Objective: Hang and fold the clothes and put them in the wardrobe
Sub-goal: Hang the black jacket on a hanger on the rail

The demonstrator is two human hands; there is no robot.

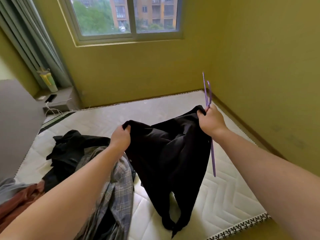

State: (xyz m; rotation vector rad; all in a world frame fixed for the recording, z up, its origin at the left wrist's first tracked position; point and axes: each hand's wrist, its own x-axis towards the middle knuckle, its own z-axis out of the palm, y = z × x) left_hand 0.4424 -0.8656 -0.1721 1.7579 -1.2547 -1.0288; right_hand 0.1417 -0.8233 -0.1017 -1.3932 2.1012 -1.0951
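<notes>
While both my arms reach forward over the mattress (225, 196), I hold the black garment (169, 149) spread between my hands above it. My left hand (121, 135) is curled tight round one upper corner of the cloth, knuckles up, forearm stretched straight out. My right hand (210, 120) is raised a little higher, toward the mattress's far right corner, and its fingers are closed on the other corner together with the purple hanger (212, 153), which stands nearly upright through my fist. The garment's lower end trails down and touches the mattress. On the mattress's left side, under my left forearm, lie a plaid shirt (119, 179) and a heap of dark clothes (69, 149).
</notes>
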